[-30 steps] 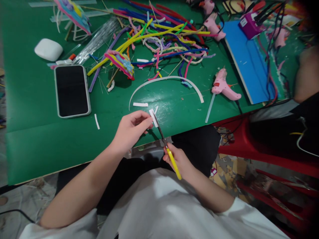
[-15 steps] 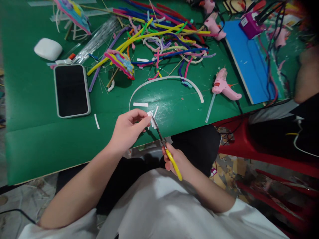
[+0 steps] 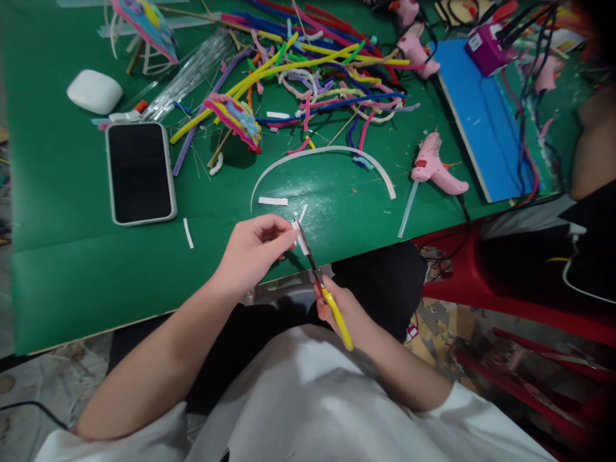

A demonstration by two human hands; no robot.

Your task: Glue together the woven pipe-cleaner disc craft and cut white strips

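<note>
Between thumb and fingers, my left hand (image 3: 257, 249) pinches a small white paper strip (image 3: 302, 242) above the table's front edge. My right hand (image 3: 341, 307) is closed round the yellow handles of a pair of scissors (image 3: 335, 314). The scissor blades point away from me and lie along the strip, close to my left fingertips. Just beyond them a thin white sliver (image 3: 303, 212) rests on the table. A short white strip (image 3: 273, 201) lies farther off, inside the curve of a long white band (image 3: 327, 149).
Left stands a phone (image 3: 142, 173) and a white rounded case (image 3: 95, 92). Tangled pipe cleaners (image 3: 308, 70) spread across the back. To the right are a pink glue gun (image 3: 436, 168), a blue board (image 3: 474, 122) and cables. Another person's arm (image 3: 594, 151) is at the right edge.
My left hand and the pinched strip have shifted slightly to the right. The scissor blades have moved a little with it and look more closed along the strip.
</note>
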